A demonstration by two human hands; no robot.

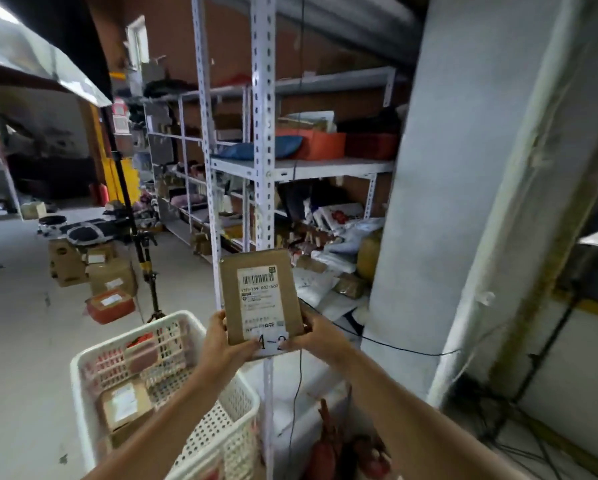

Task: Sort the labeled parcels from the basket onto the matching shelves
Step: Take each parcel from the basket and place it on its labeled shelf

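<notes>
A flat brown cardboard parcel (260, 296) is held upright in front of me, its white shipping label and a tag reading "4-2" facing the camera. My left hand (221, 344) grips its lower left corner and my right hand (316, 336) grips its lower right corner. The white perforated basket (221, 434) stands below to the left, holding a brown parcel (124, 405) and other packages. Behind the held parcel rises a white metal shelf rack (263, 133) with shelves full of goods.
A thick grey pillar (463, 202) stands at the right. A black tripod (145, 258) and boxes (110, 275) sit on the concrete floor at the left. A black cable (394, 348) runs past the pillar. Red objects (325, 452) lie at the rack's foot.
</notes>
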